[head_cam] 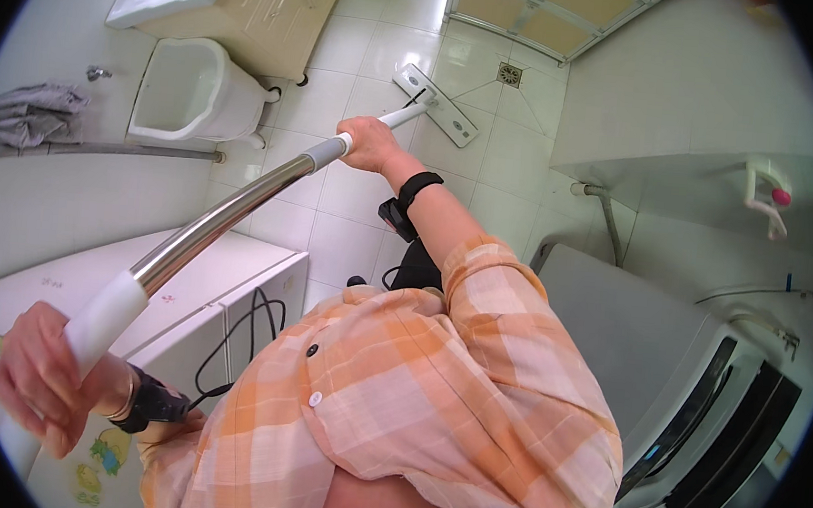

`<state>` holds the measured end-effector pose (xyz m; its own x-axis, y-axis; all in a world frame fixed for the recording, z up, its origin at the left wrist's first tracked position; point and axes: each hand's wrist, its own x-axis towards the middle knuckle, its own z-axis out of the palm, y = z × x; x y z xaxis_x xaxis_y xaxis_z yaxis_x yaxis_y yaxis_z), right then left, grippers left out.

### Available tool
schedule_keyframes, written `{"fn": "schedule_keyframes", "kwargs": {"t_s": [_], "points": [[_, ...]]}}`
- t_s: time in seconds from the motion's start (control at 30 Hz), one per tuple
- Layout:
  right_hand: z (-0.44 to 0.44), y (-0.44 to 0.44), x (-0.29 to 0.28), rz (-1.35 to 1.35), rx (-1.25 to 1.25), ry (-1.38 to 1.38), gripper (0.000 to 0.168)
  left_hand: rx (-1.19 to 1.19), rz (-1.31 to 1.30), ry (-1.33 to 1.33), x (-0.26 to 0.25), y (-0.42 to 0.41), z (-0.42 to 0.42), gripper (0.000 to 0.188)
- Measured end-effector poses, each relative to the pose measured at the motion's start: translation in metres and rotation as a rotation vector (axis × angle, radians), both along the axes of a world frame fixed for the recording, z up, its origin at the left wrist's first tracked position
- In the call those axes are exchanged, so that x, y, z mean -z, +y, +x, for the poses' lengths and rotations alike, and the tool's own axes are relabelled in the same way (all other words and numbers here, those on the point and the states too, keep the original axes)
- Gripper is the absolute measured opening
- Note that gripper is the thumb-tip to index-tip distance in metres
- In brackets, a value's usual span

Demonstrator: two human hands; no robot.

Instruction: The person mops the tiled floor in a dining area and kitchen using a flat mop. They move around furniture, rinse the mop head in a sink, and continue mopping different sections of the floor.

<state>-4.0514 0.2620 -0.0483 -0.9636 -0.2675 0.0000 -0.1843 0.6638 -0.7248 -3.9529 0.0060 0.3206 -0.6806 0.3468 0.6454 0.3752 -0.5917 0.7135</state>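
A flat floor mop with a long telescopic handle (219, 219) runs from lower left to upper middle. My left hand (39, 377) grips the white upper sleeve of the handle, beside a white cabinet. Further down the pole, just past a grey collar, my right hand (368, 143) is closed around the handle. The rectangular white mop head (453, 119) lies flat on the white tiled floor (352, 232), slanted, a little short of a square floor drain (509, 74). Its underside is hidden.
On the left stand a white cabinet (249, 254), a white pedestal (243, 101) and a cream vanity cabinet (268, 10) under a basin. A grey cloth (31, 113) hangs over a pipe. A grey washing machine (623, 328) is at right, a framed door (533, 13) at the top.
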Motion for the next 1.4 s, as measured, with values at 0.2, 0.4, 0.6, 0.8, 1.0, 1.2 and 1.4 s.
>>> {"fn": "schedule_keyframes", "kwargs": {"t_s": [0.2,0.4,0.6,0.8,1.0,1.2,1.4], "points": [[-0.037,0.117,0.012,-0.108,0.065,0.017,0.008,0.295,0.018,0.062,-0.002,0.127,-0.058,0.021],[-0.053,0.233,0.035,-0.073,0.123,0.079,0.009,0.446,-0.089,0.171,0.029,0.226,-0.082,0.022],[-0.058,0.278,0.045,-0.012,0.020,0.005,0.010,0.263,-0.371,0.175,0.026,0.227,-0.066,0.016],[-0.021,0.240,-0.009,-0.027,-0.190,-0.009,0.010,-0.050,-0.057,0.134,0.003,0.176,0.006,0.026],[-0.002,0.210,-0.022,-0.076,-0.280,-0.012,0.013,-0.138,0.072,0.018,-0.014,0.152,0.023,0.023],[0.007,0.206,-0.004,-0.037,-0.221,-0.121,0.011,-0.323,-0.011,-0.085,-0.001,0.139,0.023,0.025],[-0.010,0.228,0.014,0.066,-0.119,-0.153,0.011,-0.122,-0.109,0.024,0.024,0.188,-0.019,0.023]]}}
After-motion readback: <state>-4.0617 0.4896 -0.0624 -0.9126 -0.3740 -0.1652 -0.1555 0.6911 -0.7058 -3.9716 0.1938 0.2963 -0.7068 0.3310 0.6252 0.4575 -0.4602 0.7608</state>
